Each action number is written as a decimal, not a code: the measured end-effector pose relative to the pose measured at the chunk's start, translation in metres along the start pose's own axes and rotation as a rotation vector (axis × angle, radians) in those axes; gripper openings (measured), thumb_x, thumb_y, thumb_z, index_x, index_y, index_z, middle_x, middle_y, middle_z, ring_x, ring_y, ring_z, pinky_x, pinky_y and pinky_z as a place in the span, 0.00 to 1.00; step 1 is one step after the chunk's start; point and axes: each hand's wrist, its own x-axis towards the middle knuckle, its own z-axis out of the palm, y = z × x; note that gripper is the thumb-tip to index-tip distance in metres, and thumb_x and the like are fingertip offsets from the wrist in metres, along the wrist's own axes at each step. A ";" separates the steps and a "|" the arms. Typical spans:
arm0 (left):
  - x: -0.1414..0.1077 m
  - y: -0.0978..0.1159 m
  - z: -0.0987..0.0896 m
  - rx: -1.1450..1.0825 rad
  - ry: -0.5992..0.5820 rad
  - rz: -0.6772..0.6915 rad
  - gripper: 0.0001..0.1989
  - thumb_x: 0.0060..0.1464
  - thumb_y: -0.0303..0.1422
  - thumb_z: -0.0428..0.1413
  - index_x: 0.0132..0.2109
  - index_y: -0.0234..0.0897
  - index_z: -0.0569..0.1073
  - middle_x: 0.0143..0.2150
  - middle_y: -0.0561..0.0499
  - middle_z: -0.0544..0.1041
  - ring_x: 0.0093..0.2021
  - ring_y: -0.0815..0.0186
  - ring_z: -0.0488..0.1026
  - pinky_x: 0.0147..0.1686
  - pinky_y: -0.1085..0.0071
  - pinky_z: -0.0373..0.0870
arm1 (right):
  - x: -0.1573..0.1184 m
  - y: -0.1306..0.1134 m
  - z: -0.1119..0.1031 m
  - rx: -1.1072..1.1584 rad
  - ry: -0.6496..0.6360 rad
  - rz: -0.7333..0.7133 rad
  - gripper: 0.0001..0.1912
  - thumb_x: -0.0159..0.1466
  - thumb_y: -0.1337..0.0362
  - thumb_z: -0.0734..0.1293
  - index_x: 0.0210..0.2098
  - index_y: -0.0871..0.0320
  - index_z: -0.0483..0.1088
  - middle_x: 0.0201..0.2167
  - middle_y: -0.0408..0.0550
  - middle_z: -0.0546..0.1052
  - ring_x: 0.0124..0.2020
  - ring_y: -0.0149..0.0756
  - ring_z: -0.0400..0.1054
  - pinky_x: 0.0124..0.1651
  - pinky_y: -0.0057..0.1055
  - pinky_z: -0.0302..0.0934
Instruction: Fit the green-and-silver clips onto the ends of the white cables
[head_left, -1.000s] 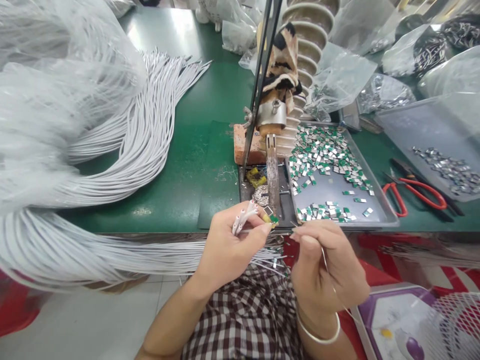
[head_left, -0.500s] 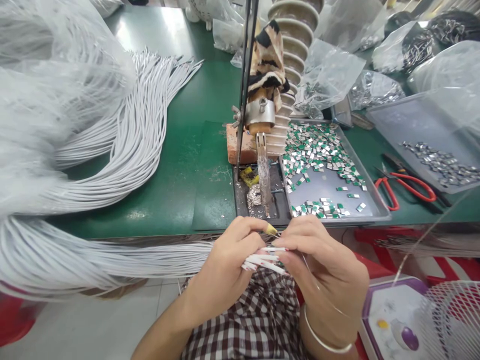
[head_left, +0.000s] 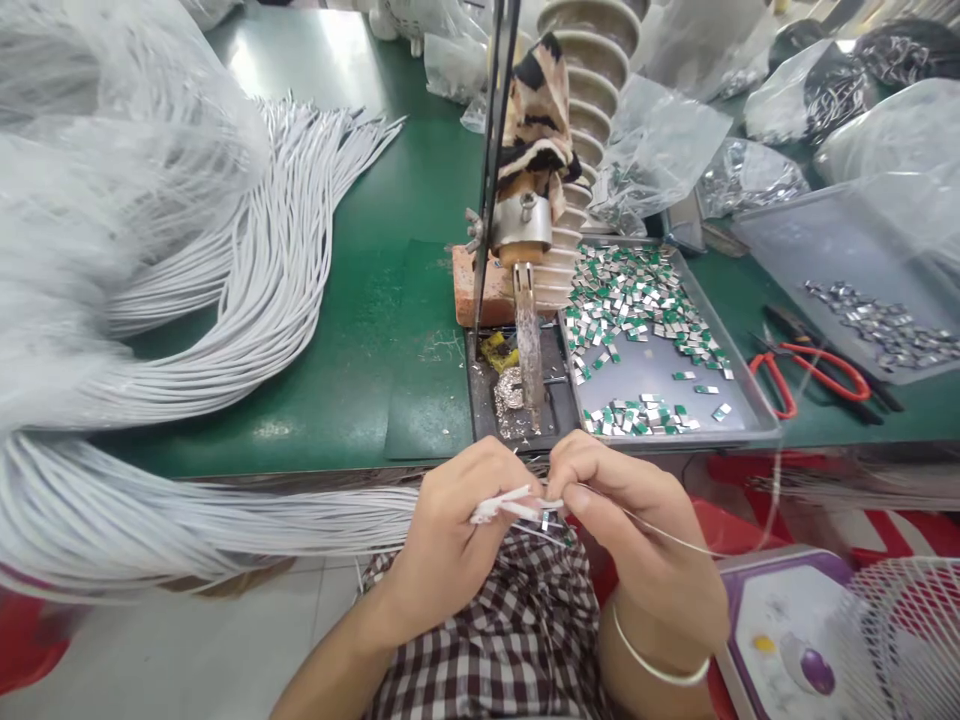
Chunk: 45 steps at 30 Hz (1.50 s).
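My left hand (head_left: 461,535) is closed around several white cables (head_left: 506,503), whose cut ends stick out between thumb and fingers toward the right. My right hand (head_left: 637,535) pinches at one of those cable ends, close to the left fingertips. A thin solder wire (head_left: 675,543) runs from the right fingers down and out to the right. A tiny green-and-silver board (head_left: 546,520) shows just below the fingertips. Above the hands, a soldering iron (head_left: 529,350) hangs tip down in its clamp. The exact contact of the fingertips is partly hidden.
A long bundle of white cables (head_left: 300,515) trails left along the bench edge. A tray (head_left: 761,400) of small boards stands right of the iron, with red-handled pliers (head_left: 825,370) beyond. A brick (head_left: 469,290), a ribbed duct (head_left: 589,80) and a purple-white fan base (head_left: 787,620) are nearby.
The cable ends in my left hand have tilted and turned. The right fingers have rolled inward onto one end, and the solder wire now swings out further right.
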 end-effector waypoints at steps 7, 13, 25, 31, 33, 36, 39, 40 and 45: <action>0.000 -0.004 -0.001 -0.049 0.085 -0.161 0.10 0.62 0.23 0.54 0.38 0.40 0.77 0.34 0.54 0.75 0.34 0.71 0.71 0.36 0.76 0.65 | 0.057 0.038 -0.031 -0.904 0.316 0.117 0.11 0.65 0.70 0.61 0.38 0.60 0.76 0.36 0.55 0.78 0.41 0.46 0.69 0.42 0.39 0.60; 0.002 -0.006 0.004 -0.095 0.087 -0.215 0.08 0.60 0.24 0.57 0.39 0.41 0.79 0.39 0.53 0.77 0.40 0.71 0.73 0.41 0.78 0.66 | 0.074 0.055 -0.034 -0.960 0.252 0.143 0.08 0.60 0.73 0.64 0.26 0.60 0.73 0.28 0.53 0.76 0.34 0.44 0.68 0.35 0.36 0.56; 0.014 0.002 0.003 -0.179 0.186 -0.422 0.08 0.60 0.29 0.56 0.32 0.37 0.75 0.39 0.53 0.83 0.34 0.71 0.75 0.35 0.77 0.68 | 0.019 0.017 0.006 -0.034 0.448 -0.004 0.05 0.62 0.66 0.70 0.29 0.55 0.74 0.16 0.34 0.71 0.15 0.22 0.64 0.19 0.17 0.59; 0.018 0.005 0.006 -0.214 0.224 -0.396 0.07 0.59 0.27 0.57 0.31 0.37 0.76 0.39 0.52 0.84 0.33 0.70 0.76 0.37 0.76 0.70 | 0.011 0.015 0.030 0.096 0.493 0.008 0.08 0.59 0.72 0.72 0.34 0.52 0.78 0.25 0.36 0.80 0.22 0.24 0.75 0.28 0.15 0.70; 0.018 0.004 0.006 -0.233 0.228 -0.387 0.08 0.59 0.27 0.57 0.31 0.37 0.76 0.38 0.51 0.84 0.33 0.69 0.76 0.38 0.74 0.71 | 0.011 0.017 0.032 0.076 0.503 0.008 0.07 0.60 0.72 0.72 0.34 0.52 0.78 0.25 0.37 0.80 0.23 0.24 0.75 0.29 0.16 0.71; 0.018 0.004 0.007 -0.258 0.223 -0.380 0.08 0.59 0.26 0.57 0.31 0.37 0.76 0.38 0.51 0.84 0.34 0.67 0.77 0.37 0.73 0.73 | 0.010 0.019 0.035 0.022 0.552 -0.020 0.05 0.60 0.70 0.72 0.34 0.53 0.78 0.26 0.39 0.80 0.24 0.27 0.76 0.28 0.20 0.73; 0.018 0.005 0.006 -0.250 0.236 -0.392 0.08 0.58 0.26 0.57 0.31 0.37 0.77 0.37 0.51 0.83 0.32 0.68 0.77 0.36 0.73 0.73 | 0.009 0.020 0.037 -0.025 0.578 -0.048 0.03 0.60 0.69 0.72 0.33 0.55 0.78 0.25 0.40 0.79 0.21 0.28 0.74 0.26 0.22 0.72; 0.018 0.006 0.005 -0.243 0.242 -0.394 0.08 0.58 0.26 0.57 0.31 0.37 0.77 0.36 0.51 0.83 0.32 0.68 0.77 0.36 0.74 0.73 | 0.010 0.020 0.038 -0.039 0.572 -0.057 0.03 0.60 0.69 0.72 0.33 0.55 0.78 0.24 0.39 0.79 0.21 0.27 0.74 0.25 0.22 0.71; 0.020 0.009 0.002 -0.185 0.244 -0.367 0.08 0.57 0.25 0.57 0.31 0.36 0.78 0.36 0.51 0.83 0.32 0.68 0.77 0.34 0.75 0.71 | 0.009 0.021 0.039 -0.157 0.602 -0.119 0.10 0.69 0.67 0.62 0.46 0.55 0.74 0.33 0.43 0.81 0.33 0.31 0.78 0.36 0.27 0.75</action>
